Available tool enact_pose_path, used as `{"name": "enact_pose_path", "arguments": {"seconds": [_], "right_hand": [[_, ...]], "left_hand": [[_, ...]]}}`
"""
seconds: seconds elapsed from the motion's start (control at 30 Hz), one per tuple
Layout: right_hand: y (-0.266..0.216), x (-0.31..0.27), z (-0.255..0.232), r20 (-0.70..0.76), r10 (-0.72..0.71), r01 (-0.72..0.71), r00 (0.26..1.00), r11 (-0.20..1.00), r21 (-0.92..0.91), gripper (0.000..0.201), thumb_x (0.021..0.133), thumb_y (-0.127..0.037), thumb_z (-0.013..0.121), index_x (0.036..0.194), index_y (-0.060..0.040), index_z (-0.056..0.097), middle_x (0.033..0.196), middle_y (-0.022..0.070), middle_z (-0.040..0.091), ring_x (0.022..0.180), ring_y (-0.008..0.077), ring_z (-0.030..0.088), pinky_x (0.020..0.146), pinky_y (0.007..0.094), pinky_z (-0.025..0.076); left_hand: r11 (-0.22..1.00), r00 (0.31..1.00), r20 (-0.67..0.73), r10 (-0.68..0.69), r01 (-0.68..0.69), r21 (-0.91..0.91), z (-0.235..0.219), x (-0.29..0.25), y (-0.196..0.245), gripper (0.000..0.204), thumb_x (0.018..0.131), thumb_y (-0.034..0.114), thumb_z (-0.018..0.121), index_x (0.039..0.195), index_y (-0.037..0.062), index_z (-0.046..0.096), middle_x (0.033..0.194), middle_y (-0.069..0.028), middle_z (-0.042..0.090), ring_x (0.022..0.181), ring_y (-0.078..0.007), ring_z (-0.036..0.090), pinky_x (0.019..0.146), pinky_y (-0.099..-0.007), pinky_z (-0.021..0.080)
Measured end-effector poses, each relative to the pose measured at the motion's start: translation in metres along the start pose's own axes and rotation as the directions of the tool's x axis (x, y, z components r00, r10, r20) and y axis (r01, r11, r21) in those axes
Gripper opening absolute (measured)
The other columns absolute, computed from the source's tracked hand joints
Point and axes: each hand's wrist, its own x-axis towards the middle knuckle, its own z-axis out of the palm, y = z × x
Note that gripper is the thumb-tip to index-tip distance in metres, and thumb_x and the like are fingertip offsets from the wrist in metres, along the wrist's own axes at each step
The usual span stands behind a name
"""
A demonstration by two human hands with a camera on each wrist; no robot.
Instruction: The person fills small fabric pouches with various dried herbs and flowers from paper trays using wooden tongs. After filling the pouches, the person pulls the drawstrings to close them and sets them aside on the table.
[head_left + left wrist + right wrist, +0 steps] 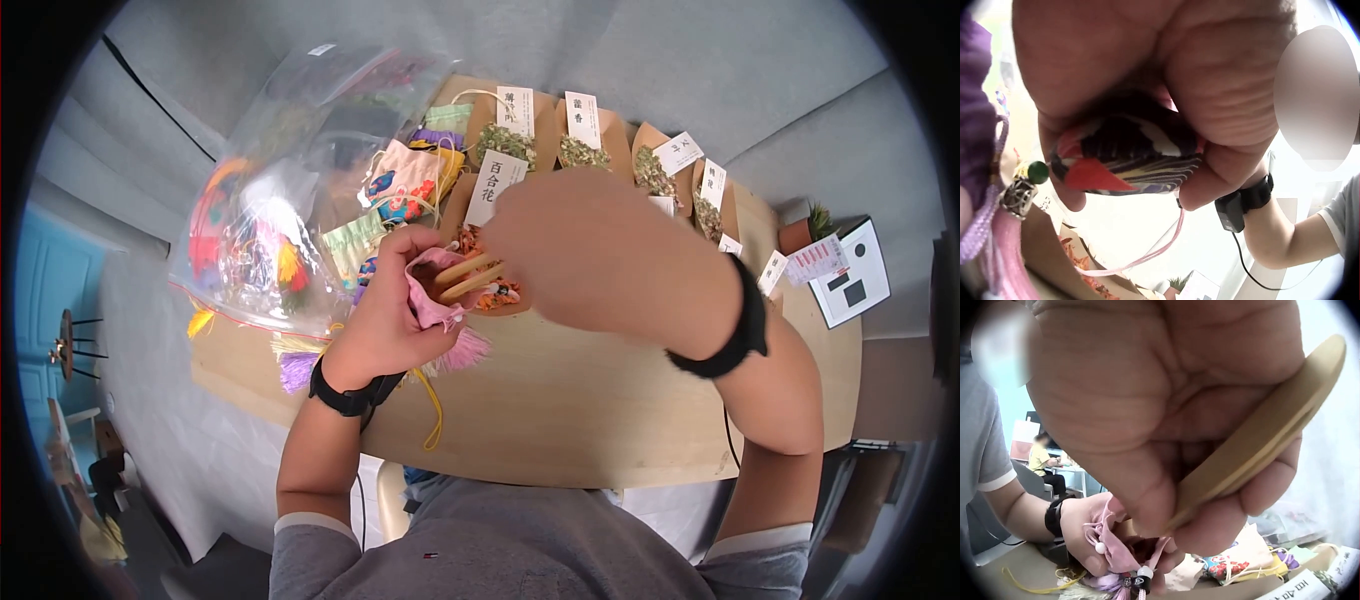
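A small pink drawstring pouch (pixel 436 312) with its mouth open is gripped in my left hand (pixel 378 318); in the left wrist view its patterned red and dark side (pixel 1129 153) shows between thumb and fingers. My right hand (pixel 600 262) holds wooden tongs (pixel 1260 440), whose tips (pixel 468 277) are at the pouch mouth. Just beyond the pouch lies a paper tray of orange dried petals (pixel 503 292) with a white label card (pixel 495 188). Whether the tongs pinch anything is hidden.
A large clear plastic bag (pixel 290 200) and several colourful pouches (pixel 402 180) lie on the left. Paper trays with dried herbs (pixel 585 152) and labels line the table's far side. Tassels (pixel 298 368) lie near my left wrist. At the right stand a small plant (pixel 820 220) and a white card (pixel 850 275).
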Motion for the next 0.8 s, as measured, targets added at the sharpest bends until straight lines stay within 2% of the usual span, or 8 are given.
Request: {"name": "enact_pose_path", "arguments": {"seconds": [0.1, 0.13, 0.2, 0.33, 0.47, 0.53, 0.67, 0.8], "right_hand": [[0.006, -0.003, -0.009, -0.065, -0.057, 0.053, 0.996, 0.996, -0.072, 0.013, 0.078, -0.019, 0.071, 0.082, -0.0068, 0.069, 0.078, 0.0099, 0.064, 0.074, 0.0307, 0.066, 0.066, 0.0403, 0.053], [0.002, -0.002, -0.006, -0.068, -0.053, 0.048, 0.996, 0.996, -0.075, 0.013, 0.078, -0.019, 0.071, 0.082, -0.0068, 0.069, 0.078, 0.0099, 0.064, 0.074, 0.0307, 0.066, 0.066, 0.0403, 0.053], [-0.007, 0.003, 0.003, 0.125, 0.067, -0.053, 0.99, 0.993, -0.11, 0.008, 0.075, -0.007, 0.068, 0.082, -0.0053, 0.068, 0.08, 0.0119, 0.066, 0.081, 0.0334, 0.067, 0.072, 0.0434, 0.053], [0.001, 0.0, -0.005, 0.076, 0.017, -0.016, 0.997, 1.0, -0.019, 0.013, 0.076, -0.009, 0.07, 0.088, -0.0047, 0.071, 0.083, 0.0118, 0.067, 0.081, 0.0341, 0.067, 0.074, 0.0442, 0.053], [0.027, 0.003, -0.035, 0.263, 0.251, -0.259, 0.932, 0.966, -0.004, 0.018, 0.081, -0.01, 0.071, 0.098, -0.0027, 0.072, 0.088, 0.0147, 0.069, 0.083, 0.0358, 0.066, 0.074, 0.045, 0.052], [0.041, -0.007, -0.019, 0.29, 0.38, -0.322, 0.878, 0.919, -0.23, 0.017, 0.079, -0.006, 0.07, 0.096, -0.0035, 0.072, 0.088, 0.0153, 0.069, 0.084, 0.036, 0.067, 0.073, 0.0449, 0.053], [0.056, -0.017, 0.021, 0.261, 0.39, -0.295, 0.883, 0.894, -0.336, 0.015, 0.076, -0.002, 0.068, 0.091, -0.0024, 0.072, 0.086, 0.0154, 0.068, 0.085, 0.0357, 0.068, 0.076, 0.0449, 0.053], [0.061, -0.014, 0.04, 0.286, 0.326, -0.146, 0.901, 0.849, -0.508, 0.01, 0.082, -0.006, 0.064, 0.079, -0.0105, 0.072, 0.081, 0.0091, 0.07, 0.08, 0.027, 0.07, 0.069, 0.0406, 0.049]], "left_hand": [[1.0, 1.0, 0.001, -0.011, 0.011, -0.018, 0.002, 0.0, 0.005, 0.074, 0.077, -0.011, 0.063, 0.138, 0.0061, 0.025, 0.129, -0.0166, 0.043, 0.12, -0.0241, 0.059, 0.101, -0.0385, 0.052], [1.0, 1.0, -0.014, 0.009, -0.009, 0.017, 0.003, 0.0, 0.006, 0.074, 0.077, -0.011, 0.062, 0.139, 0.0062, 0.025, 0.128, -0.0164, 0.045, 0.119, -0.0242, 0.061, 0.101, -0.0377, 0.052], [0.998, 0.999, -0.017, 0.033, -0.032, 0.047, 0.005, 0.001, 0.004, 0.074, 0.078, -0.011, 0.062, 0.139, 0.0063, 0.025, 0.127, -0.0161, 0.046, 0.117, -0.0243, 0.063, 0.1, -0.0368, 0.052], [0.999, 0.996, -0.082, -0.027, 0.024, -0.036, 0.004, -0.001, -0.003, 0.075, 0.077, -0.011, 0.062, 0.14, 0.0056, 0.026, 0.126, -0.0152, 0.047, 0.113, -0.0232, 0.064, 0.1, -0.0358, 0.052], [0.998, 0.998, -0.046, -0.03, 0.028, -0.049, -0.002, -0.002, -0.004, 0.075, 0.075, -0.01, 0.064, 0.139, 0.0045, 0.027, 0.128, -0.0152, 0.045, 0.116, -0.0211, 0.058, 0.099, -0.0357, 0.052], [1.0, 0.999, -0.047, -0.013, 0.014, 0.021, -0.003, -0.003, -0.002, 0.076, 0.075, -0.008, 0.065, 0.14, 0.0045, 0.028, 0.129, -0.0152, 0.045, 0.117, -0.0207, 0.057, 0.099, -0.0356, 0.051], [0.998, 0.999, -0.044, -0.017, 0.02, 0.068, -0.001, -0.004, 0.001, 0.08, 0.074, -0.003, 0.07, 0.141, 0.0043, 0.027, 0.13, -0.015, 0.044, 0.118, -0.0203, 0.054, 0.1, -0.0358, 0.048], [0.989, 1.0, -0.019, 0.019, -0.016, 0.149, -0.005, -0.005, -0.005, 0.083, 0.073, 0.0, 0.073, 0.142, 0.0038, 0.027, 0.129, -0.0145, 0.044, 0.12, -0.0216, 0.051, 0.103, -0.0373, 0.045]]}}
